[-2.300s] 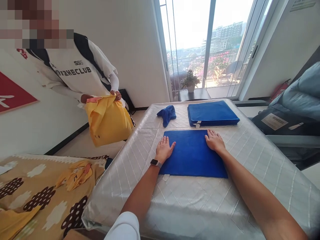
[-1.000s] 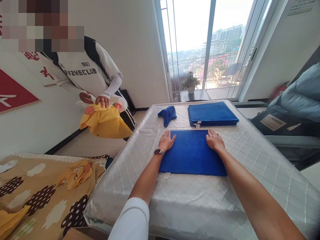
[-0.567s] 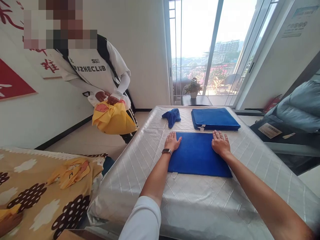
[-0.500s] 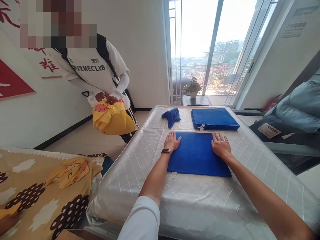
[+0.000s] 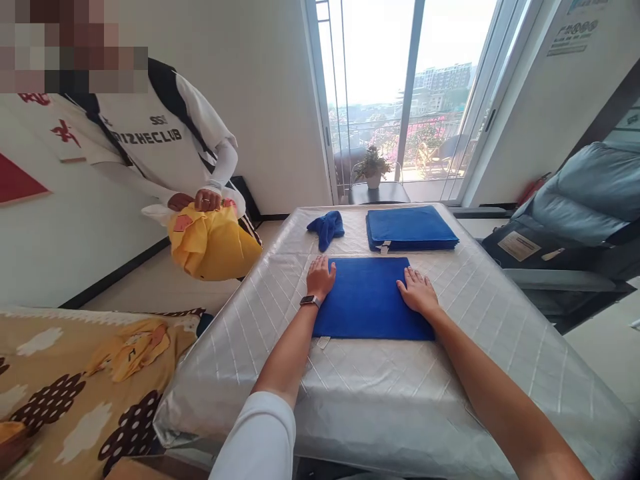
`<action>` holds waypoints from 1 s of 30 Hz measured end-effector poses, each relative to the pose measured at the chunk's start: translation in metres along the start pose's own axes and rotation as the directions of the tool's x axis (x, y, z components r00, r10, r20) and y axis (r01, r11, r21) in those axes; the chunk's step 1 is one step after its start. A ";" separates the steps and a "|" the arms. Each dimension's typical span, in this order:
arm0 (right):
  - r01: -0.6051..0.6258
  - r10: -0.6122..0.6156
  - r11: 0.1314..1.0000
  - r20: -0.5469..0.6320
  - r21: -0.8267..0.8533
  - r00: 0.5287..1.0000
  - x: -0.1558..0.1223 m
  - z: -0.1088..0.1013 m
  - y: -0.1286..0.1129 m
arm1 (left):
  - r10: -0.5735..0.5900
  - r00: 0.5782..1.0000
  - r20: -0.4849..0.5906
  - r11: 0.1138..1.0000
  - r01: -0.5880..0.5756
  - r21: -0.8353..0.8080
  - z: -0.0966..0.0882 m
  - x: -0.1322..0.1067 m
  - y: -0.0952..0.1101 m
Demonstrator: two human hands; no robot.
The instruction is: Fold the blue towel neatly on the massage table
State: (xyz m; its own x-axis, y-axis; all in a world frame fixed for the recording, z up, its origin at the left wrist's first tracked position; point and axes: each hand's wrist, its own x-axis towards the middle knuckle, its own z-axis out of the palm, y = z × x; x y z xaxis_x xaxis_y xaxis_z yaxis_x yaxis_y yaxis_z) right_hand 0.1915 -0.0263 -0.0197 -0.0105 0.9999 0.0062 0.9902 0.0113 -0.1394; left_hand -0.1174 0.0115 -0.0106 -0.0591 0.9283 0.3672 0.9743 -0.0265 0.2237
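Observation:
A folded blue towel [image 5: 370, 297] lies flat in the middle of a silver quilted table [image 5: 400, 393]. My left hand [image 5: 321, 277] rests open on the towel's far left edge, with a watch on that wrist. My right hand [image 5: 417, 293] lies open and flat on the towel's right side. Behind the towel sits a neat stack of folded blue towels [image 5: 410, 229]. A crumpled blue cloth [image 5: 327, 227] lies to the left of that stack.
A person in a white shirt stands at the left and holds a yellow cloth [image 5: 213, 243] in both hands. A patterned blanket with yellow clothes [image 5: 85, 380] lies at the lower left. A potted plant [image 5: 373, 167] stands by the glass doors. A grey padded chair [image 5: 575, 213] is at the right.
My hands have slid a little toward me along the towel, still flat on it. The person at the left has gathered the yellow cloth closer to the body.

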 end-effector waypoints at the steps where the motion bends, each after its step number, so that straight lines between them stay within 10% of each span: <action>1: -0.001 0.001 1.000 0.000 0.006 1.000 0.000 0.000 0.000 | -0.003 1.000 -0.016 1.000 0.003 0.005 -0.003 -0.001 0.002; 6: -0.003 0.003 1.000 -0.010 0.031 1.000 0.000 0.000 -0.002 | 0.133 0.988 0.076 0.990 -0.129 -0.053 -0.007 -0.008 0.054; 11: 0.019 -0.018 1.000 -0.028 0.019 0.999 -0.001 0.004 0.001 | 0.480 0.844 0.240 0.875 -0.441 -0.199 0.020 -0.026 0.151; 15: 0.055 -0.055 0.998 -0.042 -0.008 0.998 -0.003 0.006 0.004 | 0.472 0.815 0.336 0.880 -0.411 -0.239 0.041 -0.032 0.184; 20: 0.025 -0.024 1.000 -0.042 0.015 0.999 0.000 0.007 0.002 | 0.422 0.832 0.360 0.906 -0.376 -0.192 0.034 -0.030 0.150; 30: 0.012 -0.011 0.999 -0.019 0.041 1.000 0.002 0.006 0.002 | 0.109 0.927 0.360 0.990 -0.134 0.045 -0.004 -0.034 -0.002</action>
State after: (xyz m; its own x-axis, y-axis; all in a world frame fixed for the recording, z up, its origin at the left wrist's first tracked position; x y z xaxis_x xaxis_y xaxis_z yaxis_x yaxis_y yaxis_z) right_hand 0.1925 -0.0241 -0.0260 -0.0191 0.9995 0.0267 0.9835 0.0236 -0.1796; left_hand -0.1184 -0.0212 -0.0203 0.1297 0.9908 0.0398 0.9822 -0.1338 0.1316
